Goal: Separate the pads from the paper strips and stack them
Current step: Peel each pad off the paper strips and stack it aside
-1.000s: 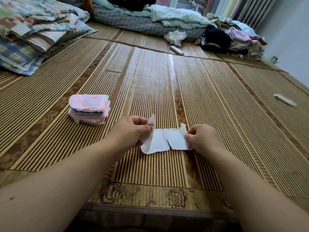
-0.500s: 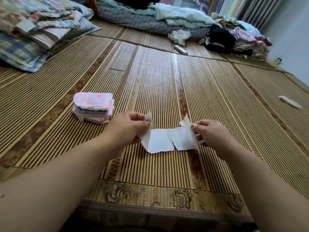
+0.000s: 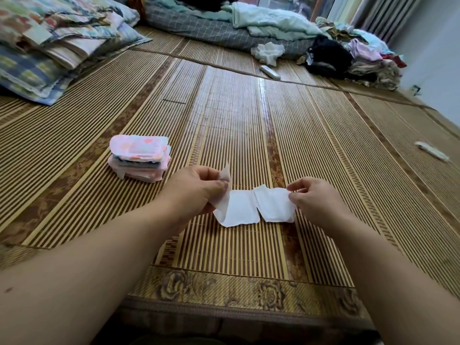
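A white pad [image 3: 256, 206] is stretched out between my two hands, just above the bamboo mat [image 3: 249, 125]. My left hand [image 3: 196, 192] pinches its left end, where a thin paper strip [image 3: 225, 185] curls up past my fingers. My right hand [image 3: 316, 197] pinches the right end of the pad. A stack of pink wrapped pads [image 3: 139, 156] stands on the mat to the left of my left hand.
Folded quilts [image 3: 49, 41] lie at the far left, bedding [image 3: 224, 23] and a heap of clothes [image 3: 348, 58] at the back. A white remote [image 3: 270, 72] and a white tissue [image 3: 268, 52] lie far ahead. A rolled white strip [image 3: 431, 150] lies at the right.
The pad has been lifted a little off the mat and pulled out flatter; my hands have moved further apart. The flap at the right end has been drawn straight.
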A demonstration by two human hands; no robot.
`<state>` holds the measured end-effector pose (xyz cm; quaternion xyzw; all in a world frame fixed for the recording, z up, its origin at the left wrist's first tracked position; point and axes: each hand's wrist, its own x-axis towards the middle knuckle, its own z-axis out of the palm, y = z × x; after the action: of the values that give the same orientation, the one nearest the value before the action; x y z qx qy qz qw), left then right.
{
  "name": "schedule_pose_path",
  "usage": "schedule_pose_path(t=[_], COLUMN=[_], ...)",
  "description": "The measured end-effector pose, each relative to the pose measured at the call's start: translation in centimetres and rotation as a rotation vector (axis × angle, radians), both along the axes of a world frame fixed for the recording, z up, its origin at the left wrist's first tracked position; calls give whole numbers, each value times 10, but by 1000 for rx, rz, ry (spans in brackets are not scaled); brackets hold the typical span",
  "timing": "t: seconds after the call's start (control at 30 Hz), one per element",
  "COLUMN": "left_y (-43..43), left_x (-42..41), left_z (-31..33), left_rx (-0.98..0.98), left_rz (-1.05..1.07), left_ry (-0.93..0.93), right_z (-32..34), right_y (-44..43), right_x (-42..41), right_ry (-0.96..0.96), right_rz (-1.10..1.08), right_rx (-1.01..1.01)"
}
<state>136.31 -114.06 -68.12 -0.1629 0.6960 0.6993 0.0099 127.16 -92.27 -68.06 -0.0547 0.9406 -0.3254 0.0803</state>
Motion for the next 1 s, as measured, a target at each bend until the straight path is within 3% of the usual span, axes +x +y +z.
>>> schedule_pose_path(t=[0.1, 0.37, 0.6, 0.77, 1.0], left_y=[13, 24, 12, 5, 8], left_x=[-3, -2, -6, -7, -9], left_z=[0, 0, 2, -16, -21], left_rx=[-20, -290, -498, -1057, -1093], left_rz=[-32, -284, -83, -141, -100], left_ry=[-10, -79, 123, -201, -322], right_z=[0, 0, -7, -10, -9], right_y=[5, 9, 7, 1, -7], right_x=[-1, -1, -5, -6, -6], right_ry=[-36, -61, -59, -81, -127], right_rz=[-18, -53, -51, -87, -107], right_rx=[19, 21, 76, 126, 201])
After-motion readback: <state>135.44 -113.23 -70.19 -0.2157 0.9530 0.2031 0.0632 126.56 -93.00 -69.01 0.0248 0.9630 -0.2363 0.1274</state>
